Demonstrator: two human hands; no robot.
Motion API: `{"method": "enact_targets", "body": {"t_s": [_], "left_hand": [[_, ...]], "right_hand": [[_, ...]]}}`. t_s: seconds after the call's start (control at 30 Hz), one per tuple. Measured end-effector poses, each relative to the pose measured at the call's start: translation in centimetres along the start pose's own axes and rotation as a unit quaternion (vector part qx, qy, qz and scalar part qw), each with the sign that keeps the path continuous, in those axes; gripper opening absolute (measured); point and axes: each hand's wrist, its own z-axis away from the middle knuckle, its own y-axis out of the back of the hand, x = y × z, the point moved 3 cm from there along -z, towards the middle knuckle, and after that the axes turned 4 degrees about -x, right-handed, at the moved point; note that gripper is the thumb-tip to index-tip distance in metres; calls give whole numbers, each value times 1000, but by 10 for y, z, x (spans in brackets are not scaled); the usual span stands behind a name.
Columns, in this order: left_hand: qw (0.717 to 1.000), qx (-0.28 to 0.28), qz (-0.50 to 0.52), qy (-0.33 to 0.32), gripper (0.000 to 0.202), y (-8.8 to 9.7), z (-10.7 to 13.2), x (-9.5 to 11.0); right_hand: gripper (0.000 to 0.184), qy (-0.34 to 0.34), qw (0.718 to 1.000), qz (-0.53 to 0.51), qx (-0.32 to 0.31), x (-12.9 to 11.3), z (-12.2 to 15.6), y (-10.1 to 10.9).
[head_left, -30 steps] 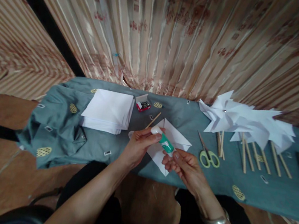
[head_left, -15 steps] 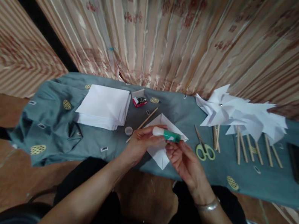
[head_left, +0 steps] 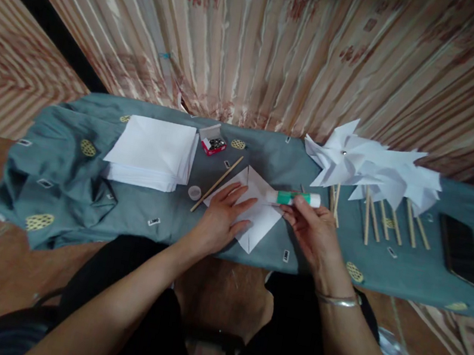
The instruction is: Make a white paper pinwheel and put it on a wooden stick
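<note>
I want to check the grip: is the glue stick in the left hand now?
No, the right hand holds the glue stick, while the left hand lies flat on the white paper.

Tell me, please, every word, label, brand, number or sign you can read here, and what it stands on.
No text can be read in this view.
Glue stick in the right hand: green label, print blurred.
Small red and white box: markings too small to read.
Small rectangular patches on the cloth: too small to read.
Phone: dark, nothing shows.
</note>
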Motion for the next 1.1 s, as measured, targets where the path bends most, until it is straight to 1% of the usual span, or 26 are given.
{"method": "enact_targets", "body": {"t_s": [0.07,0.17,0.23,0.3,0.4,0.53,0.67,0.83,0.97,1.1], "left_hand": [[997,-36,-74,-4,44,-6,2,4],[990,-59,-127,-8,42,-10,5,7],[989,-67,-133,-9,42,-11,7,7],[989,-70,-130,-6,42,-12,8,6],[990,-69,-124,-1,43,-12,8,4],[987,-77,-140,0,44,-12,8,5],[985,-85,-148,2,43,-11,8,6],[984,-75,-160,8,40,-7,11,6],[982,-66,-175,-4,39,-7,15,4],[980,-72,-184,1,39,-10,16,2]], "right_hand": [[32,37,997,69,-3,2,1,-5],[34,77,985,151,-25,6,3,-16],[32,96,971,212,-48,7,3,-21],[31,115,951,280,-65,7,4,-23],[31,129,925,348,-78,7,4,-23],[31,142,908,388,-72,9,3,-22],[33,157,881,441,-67,10,4,-24],[32,197,849,487,-64,7,4,-30],[31,205,835,507,-61,8,3,-34],[30,215,822,524,-63,11,3,-37]]}}
